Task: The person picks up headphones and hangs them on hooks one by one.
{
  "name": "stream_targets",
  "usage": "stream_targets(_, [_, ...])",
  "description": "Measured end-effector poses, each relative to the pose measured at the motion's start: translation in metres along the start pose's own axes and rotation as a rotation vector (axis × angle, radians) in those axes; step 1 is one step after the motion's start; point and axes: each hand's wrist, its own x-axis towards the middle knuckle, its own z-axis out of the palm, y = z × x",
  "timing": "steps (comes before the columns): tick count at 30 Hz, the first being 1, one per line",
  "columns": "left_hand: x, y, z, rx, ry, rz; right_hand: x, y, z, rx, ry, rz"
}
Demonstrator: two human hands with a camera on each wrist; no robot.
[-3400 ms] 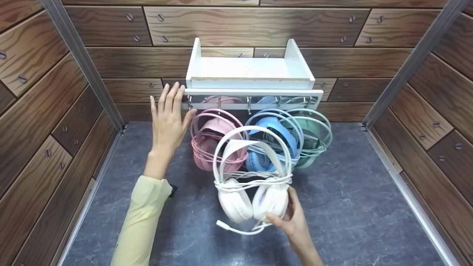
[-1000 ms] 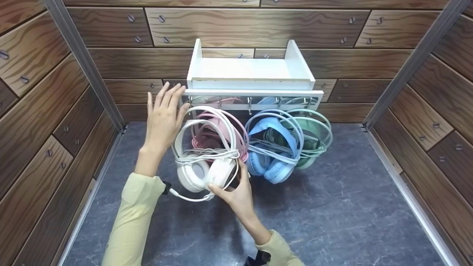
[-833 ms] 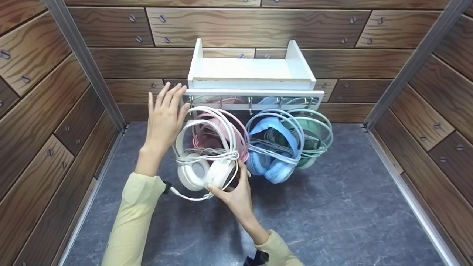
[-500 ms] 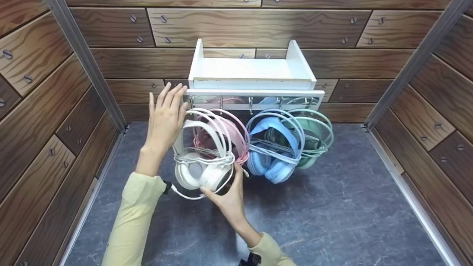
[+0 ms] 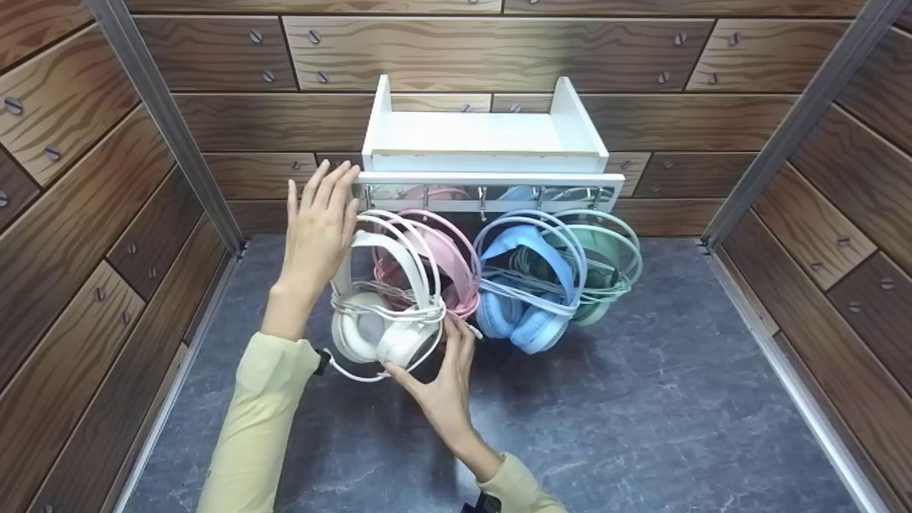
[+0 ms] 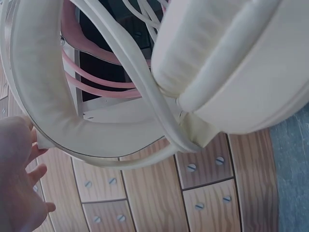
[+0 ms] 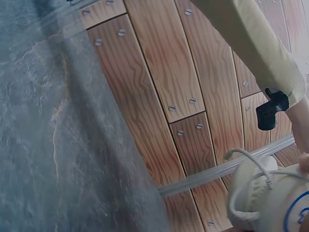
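Note:
A white headset (image 5: 405,338), its cable bundled across it, hangs at the left end of the white hook rack (image 5: 491,178). Its band top lies by the leftmost hook, partly behind my left hand; whether it rests on the hook cannot be made out. My right hand (image 5: 443,399) holds the right ear cup, thumb at its lower front and fingers along its right side. With straight fingers my left hand (image 5: 317,231) rests on the rack's left end. Close up, the left wrist view shows the white headset's padded band (image 6: 41,63).
Pink headset (image 5: 456,267), blue headset (image 5: 534,285) and green headset (image 5: 602,263) hang from the rack to the right. A middle hook (image 5: 483,203) is bare. Behind stands a white shelf (image 5: 470,132). Wood-patterned walls (image 5: 499,50) enclose the dark marbled floor (image 5: 641,413).
The white headset went from the front middle to the rack's left end in my right hand, then shifted slightly further left. The left hand stayed on the rack.

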Motion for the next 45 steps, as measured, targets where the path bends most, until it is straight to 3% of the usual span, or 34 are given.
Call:
stream_targets(6, [0.000,0.000,0.001,-0.005,0.010,0.000,0.001,0.001,-0.003,0.029,0.000,-0.014])
stream_targets(19, [-0.002,-0.001,0.005,0.000,0.020,0.000,0.011,-0.005,-0.002,0.074,-0.135,0.036])
stream_targets(26, [-0.002,0.002,0.005,0.009,0.017,-0.016,0.017,-0.003,-0.005,0.135,-0.183,-0.004])
stream_targets(31, [-0.001,0.005,0.004,-0.003,0.000,-0.036,0.026,0.002,-0.018,0.173,-0.161,-0.073])
stream_targets(36, [0.001,0.009,0.001,0.002,0.006,-0.046,0.039,0.002,-0.042,0.118,-0.130,-0.218])
stream_targets(45, [-0.003,0.025,-0.007,-0.044,0.150,-0.033,0.059,0.000,-0.091,-0.070,-0.069,-0.415])
